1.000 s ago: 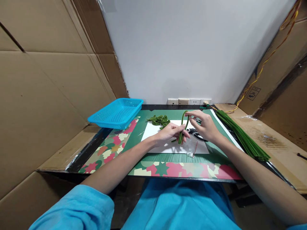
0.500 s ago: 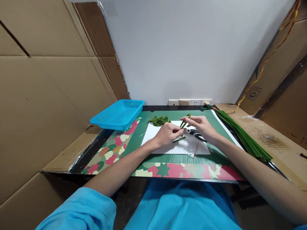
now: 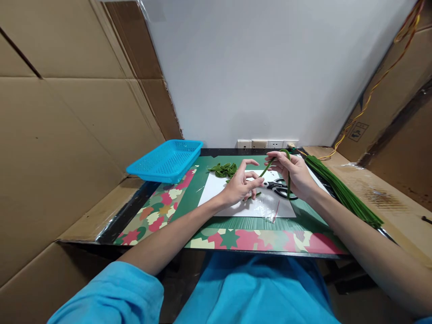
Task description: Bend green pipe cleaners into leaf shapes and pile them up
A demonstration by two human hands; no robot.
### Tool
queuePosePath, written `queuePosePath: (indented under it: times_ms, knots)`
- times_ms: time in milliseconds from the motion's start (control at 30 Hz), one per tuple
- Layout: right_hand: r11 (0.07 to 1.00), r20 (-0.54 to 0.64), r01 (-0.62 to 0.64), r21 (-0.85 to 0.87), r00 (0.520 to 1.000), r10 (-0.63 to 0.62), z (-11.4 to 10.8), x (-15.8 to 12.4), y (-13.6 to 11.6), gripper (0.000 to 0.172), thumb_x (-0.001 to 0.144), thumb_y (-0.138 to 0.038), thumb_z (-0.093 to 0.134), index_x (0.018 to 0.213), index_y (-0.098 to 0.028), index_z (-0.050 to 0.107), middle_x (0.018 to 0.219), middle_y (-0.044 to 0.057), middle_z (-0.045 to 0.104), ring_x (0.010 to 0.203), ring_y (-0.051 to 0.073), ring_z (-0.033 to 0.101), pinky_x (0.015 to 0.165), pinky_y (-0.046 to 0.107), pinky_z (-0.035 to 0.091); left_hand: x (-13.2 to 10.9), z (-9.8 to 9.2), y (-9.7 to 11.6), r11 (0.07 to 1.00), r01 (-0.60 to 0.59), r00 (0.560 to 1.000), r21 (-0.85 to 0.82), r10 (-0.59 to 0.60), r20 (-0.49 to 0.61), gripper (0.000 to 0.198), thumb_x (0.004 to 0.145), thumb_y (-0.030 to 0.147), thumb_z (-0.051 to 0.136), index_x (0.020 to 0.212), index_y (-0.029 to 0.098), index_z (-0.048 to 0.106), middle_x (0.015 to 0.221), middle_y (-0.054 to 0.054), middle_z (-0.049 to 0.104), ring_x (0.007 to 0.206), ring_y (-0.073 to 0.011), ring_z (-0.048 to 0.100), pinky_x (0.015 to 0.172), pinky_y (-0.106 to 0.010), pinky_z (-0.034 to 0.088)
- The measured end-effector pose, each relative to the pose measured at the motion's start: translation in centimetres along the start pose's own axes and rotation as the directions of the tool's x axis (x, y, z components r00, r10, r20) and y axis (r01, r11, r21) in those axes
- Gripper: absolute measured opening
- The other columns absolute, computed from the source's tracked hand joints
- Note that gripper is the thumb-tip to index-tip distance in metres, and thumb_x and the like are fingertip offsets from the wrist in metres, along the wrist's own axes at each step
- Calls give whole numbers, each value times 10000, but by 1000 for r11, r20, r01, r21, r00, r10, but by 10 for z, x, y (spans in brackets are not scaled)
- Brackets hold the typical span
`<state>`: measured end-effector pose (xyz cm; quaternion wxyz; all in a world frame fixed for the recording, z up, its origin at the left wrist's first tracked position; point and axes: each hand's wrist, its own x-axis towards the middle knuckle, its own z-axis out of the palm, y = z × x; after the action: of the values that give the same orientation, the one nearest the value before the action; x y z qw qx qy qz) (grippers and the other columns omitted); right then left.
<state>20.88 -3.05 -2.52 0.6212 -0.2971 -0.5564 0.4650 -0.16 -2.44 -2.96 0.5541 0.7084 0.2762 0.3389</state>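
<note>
A green pipe cleaner (image 3: 267,167), bent into an arch, runs between my two hands above the white paper. My left hand (image 3: 240,185) has its lower end at the thumb tip, with the index finger raised away. Around the upper bend are the fingers of my right hand (image 3: 293,173), and the other end of the stem hangs down below them. Black-and-white scissors (image 3: 278,189) lie on the paper (image 3: 232,210) under my right hand. A short green piece (image 3: 258,194) is partly hidden behind my left fingers. Behind that hand sits a pile of bent green pieces (image 3: 223,169).
A blue perforated basket (image 3: 165,164) stands at the back left. A bundle of long green pipe cleaners (image 3: 342,191) lies along the right edge. Clear plastic (image 3: 266,211) rests on the paper's front. Cardboard (image 3: 67,135) walls the left side; sockets (image 3: 259,144) line the back wall.
My right hand has moved right and slightly up, drawing the pipe cleaner from a narrow loop into a wider arch. My left fingers have spread apart.
</note>
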Motion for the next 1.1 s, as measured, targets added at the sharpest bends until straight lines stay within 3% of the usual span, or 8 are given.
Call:
queuePosePath:
  times_ms: [167,333,400,633,833,1100]
  knots:
    - [1000,-10,-8,-8,1000,8,9,-3,-7,671,944,-795,437,1044,-215,760,997,118,767,975,263,737,859,401,597,2,2,2,990,107,988,-94,-96,121,589,917,635,625,1210,123,622,1083,-163,720,695,-167,719,448,-188,455]
    - [999,29,-52,12,998,51,17,-7,-6,767,939,-841,329,994,-205,754,916,119,754,939,270,733,845,403,594,-4,8,12,996,79,975,-50,-67,210,511,919,579,670,1008,84,758,893,-138,739,759,-192,726,505,-204,502]
    - [997,33,-79,16,996,78,20,-10,-4,772,941,-841,322,989,-202,752,887,115,742,910,266,727,817,395,597,-5,11,12,994,96,974,-51,-83,209,503,873,570,734,1004,86,771,827,-126,741,754,-200,728,514,-209,508]
    - [986,56,-164,23,985,163,30,-19,0,743,929,-836,386,1032,-204,762,864,85,717,781,223,689,661,328,566,-5,18,2,987,159,963,-29,-149,224,503,833,583,768,988,105,778,959,-157,787,774,-208,757,528,-209,532]
    - [984,12,-171,58,985,170,32,-18,4,699,910,-819,473,948,-196,786,826,78,712,708,192,654,636,307,534,-6,25,4,987,158,958,-21,-148,245,503,833,603,759,907,105,766,859,-145,791,687,-193,745,548,-229,550]
    - [977,-76,-176,118,980,185,34,-16,7,643,885,-793,557,916,-192,783,815,68,699,697,182,640,631,301,529,-7,36,5,990,128,978,-52,-117,173,471,829,577,773,829,109,713,785,-118,774,615,-176,719,496,-226,545]
